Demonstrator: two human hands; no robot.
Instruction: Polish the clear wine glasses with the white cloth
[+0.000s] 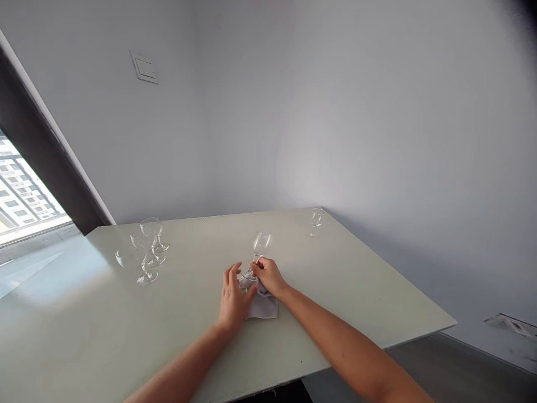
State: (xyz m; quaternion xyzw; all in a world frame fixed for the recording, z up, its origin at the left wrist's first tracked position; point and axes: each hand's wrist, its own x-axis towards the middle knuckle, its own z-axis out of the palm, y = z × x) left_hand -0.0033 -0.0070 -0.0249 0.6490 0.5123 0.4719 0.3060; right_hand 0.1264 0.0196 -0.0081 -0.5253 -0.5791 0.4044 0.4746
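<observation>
A clear stemmed glass [262, 242] stands between and just beyond my hands, its bowl above my right hand's fingers. My right hand [268, 276] is closed, pinching a bunched part of a grey cloth [264, 308] against the glass's stem and foot. The rest of the cloth hangs down onto the table below. To the left of the foot, my left hand [235, 296] is curved with thumb and fingers apart, close around the foot's edge and the cloth. Whether its fingertips touch the glass cannot be made out.
Several objects stand on the pale table [188, 330]: at left a row of three stemmed glasses, the near one [146, 276], the middle one [156, 259] and the far one [160, 246]. Another glass [316, 219] is near the back right corner. Walls rise behind.
</observation>
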